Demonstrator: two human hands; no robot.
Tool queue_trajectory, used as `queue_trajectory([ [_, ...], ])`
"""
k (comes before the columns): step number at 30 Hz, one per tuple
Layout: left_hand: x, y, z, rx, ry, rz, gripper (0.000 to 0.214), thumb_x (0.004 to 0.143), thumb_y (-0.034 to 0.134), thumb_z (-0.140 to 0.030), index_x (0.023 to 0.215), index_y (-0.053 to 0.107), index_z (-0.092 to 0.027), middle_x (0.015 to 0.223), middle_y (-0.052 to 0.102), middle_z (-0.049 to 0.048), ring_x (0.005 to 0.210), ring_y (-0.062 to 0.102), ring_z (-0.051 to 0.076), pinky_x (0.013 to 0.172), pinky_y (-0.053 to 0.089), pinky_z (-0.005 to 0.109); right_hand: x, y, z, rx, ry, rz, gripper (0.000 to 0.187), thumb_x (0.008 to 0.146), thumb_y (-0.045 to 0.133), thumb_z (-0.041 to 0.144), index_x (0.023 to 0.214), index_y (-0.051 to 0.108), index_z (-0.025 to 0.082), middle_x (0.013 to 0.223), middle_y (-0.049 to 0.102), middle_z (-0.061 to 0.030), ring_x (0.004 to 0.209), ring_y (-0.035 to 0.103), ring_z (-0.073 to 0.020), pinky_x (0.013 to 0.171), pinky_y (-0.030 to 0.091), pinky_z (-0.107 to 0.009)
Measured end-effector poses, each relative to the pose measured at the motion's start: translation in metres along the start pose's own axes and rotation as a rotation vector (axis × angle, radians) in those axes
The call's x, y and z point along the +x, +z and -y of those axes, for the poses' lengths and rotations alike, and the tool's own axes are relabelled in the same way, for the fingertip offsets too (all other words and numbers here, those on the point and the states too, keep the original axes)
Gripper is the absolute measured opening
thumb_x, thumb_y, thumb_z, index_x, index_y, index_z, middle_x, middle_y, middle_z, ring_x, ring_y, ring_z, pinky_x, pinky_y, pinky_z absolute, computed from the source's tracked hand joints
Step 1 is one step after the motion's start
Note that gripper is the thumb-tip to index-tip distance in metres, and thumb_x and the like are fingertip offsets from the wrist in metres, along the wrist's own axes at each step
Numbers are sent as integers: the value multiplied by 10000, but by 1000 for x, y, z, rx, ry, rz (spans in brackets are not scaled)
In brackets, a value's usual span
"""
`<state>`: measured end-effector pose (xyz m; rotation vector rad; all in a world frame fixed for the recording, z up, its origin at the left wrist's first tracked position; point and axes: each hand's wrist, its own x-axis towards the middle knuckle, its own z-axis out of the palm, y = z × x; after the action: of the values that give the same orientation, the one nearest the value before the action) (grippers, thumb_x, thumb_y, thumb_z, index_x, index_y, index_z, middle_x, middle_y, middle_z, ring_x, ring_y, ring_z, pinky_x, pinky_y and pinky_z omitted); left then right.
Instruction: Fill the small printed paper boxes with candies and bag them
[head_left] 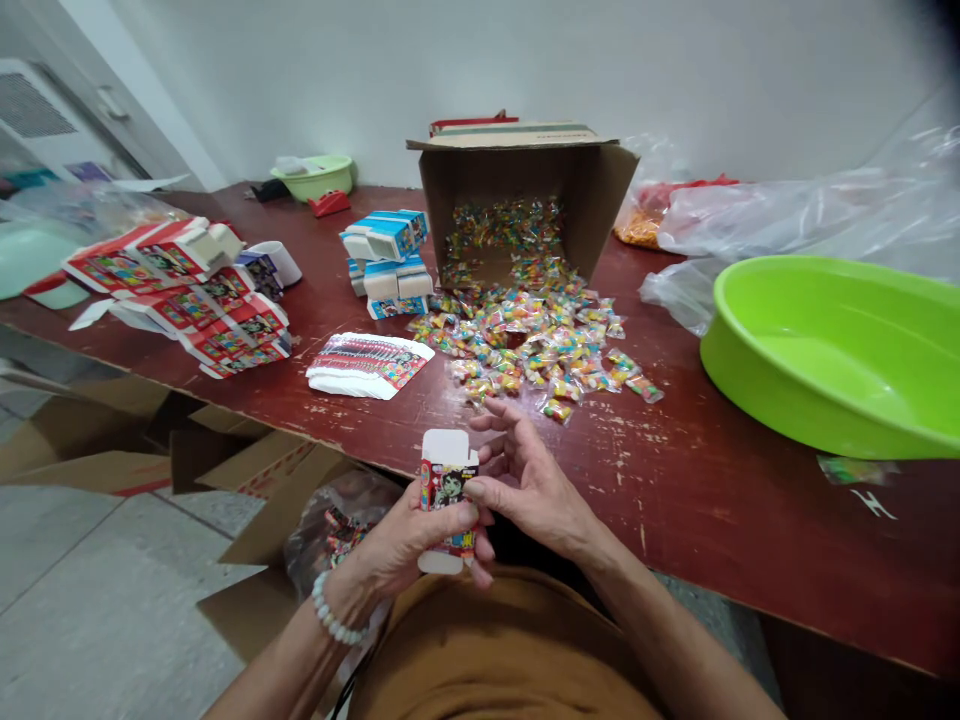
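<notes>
My left hand (409, 545) grips a small printed carton (448, 490) from below, its white top flap standing open. My right hand (525, 475) is at the carton's right side, thumb pressed on its upper edge and the other fingers loosely curled. Both hands hover at the table's near edge. Just beyond them lies a heap of small wrapped candies (525, 335), spilling from a tipped cardboard box (517, 190). A stack of flat unfolded cartons (371, 362) lies to the left of the heap.
Piles of folded red cartons (187, 290) and blue cartons (386, 260) sit further left on the worn red table (712, 500). A large green basin (832, 350) stands at right, clear plastic bags (787, 220) behind it. Cardboard boxes (247, 480) lie on the floor.
</notes>
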<state>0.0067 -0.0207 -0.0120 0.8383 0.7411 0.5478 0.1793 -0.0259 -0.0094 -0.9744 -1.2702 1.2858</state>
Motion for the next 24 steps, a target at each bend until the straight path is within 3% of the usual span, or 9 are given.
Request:
queue_trajectory([
  [2,4,3,2,24,18,-59,278,768,745,-346,902,627,-133,615,700,48,492,659,185,510,558,302,0,2,-1,138,143,126,499,789,711,359,1235,530,227,965,662,-42,653,616,-127,599,533,-278],
  [5,11,4,5,42,94,-119,305,755,758,-350,932,641,-132,665,709,39,569,672,170,580,559,281,1,7,-9,218,280,125,281,845,613,436,918,632,166,540,547,50,383,474,-90,401,421,-223],
  [7,14,4,6,96,146,-161,310,751,766,-331,965,655,-136,808,733,47,733,694,168,691,553,254,2,8,-13,116,213,-37,241,829,631,397,807,653,158,580,595,23,468,529,-99,463,447,-218],
  [9,15,4,5,158,211,-222,343,745,772,-307,1019,641,-149,954,734,51,879,684,170,781,537,241,4,7,-16,14,118,-147,190,823,638,343,857,681,161,766,686,-19,639,607,-120,592,494,-229],
  [13,10,9,7,162,372,-439,558,720,783,-275,1178,469,-222,915,730,11,759,692,153,706,564,271,6,7,-18,-27,95,-242,472,804,666,290,1245,521,205,777,681,12,688,633,-143,630,501,-247],
  [15,7,14,9,162,435,-501,650,724,774,-275,1250,392,-255,908,727,6,726,696,158,673,568,275,4,10,-18,-29,79,-269,529,805,671,286,1284,456,222,761,666,25,682,632,-148,627,498,-254],
  [17,5,16,8,197,463,-518,665,727,767,-260,1283,403,-264,995,720,33,829,700,177,710,564,271,3,13,-20,-47,18,-257,410,829,650,291,1211,516,227,821,673,4,726,632,-149,661,495,-259],
  [20,3,15,6,251,451,-506,497,724,768,-224,1169,548,-243,1060,707,43,948,669,187,775,537,251,3,12,-24,-65,-43,-214,205,859,622,321,1031,627,210,873,670,-17,770,615,-147,689,479,-258],
  [24,5,9,1,183,369,-439,260,749,752,-281,970,636,-209,852,705,3,757,634,150,697,504,234,8,1,-27,25,119,-129,255,826,658,415,780,647,164,733,644,-11,658,564,-130,640,459,-262],
])
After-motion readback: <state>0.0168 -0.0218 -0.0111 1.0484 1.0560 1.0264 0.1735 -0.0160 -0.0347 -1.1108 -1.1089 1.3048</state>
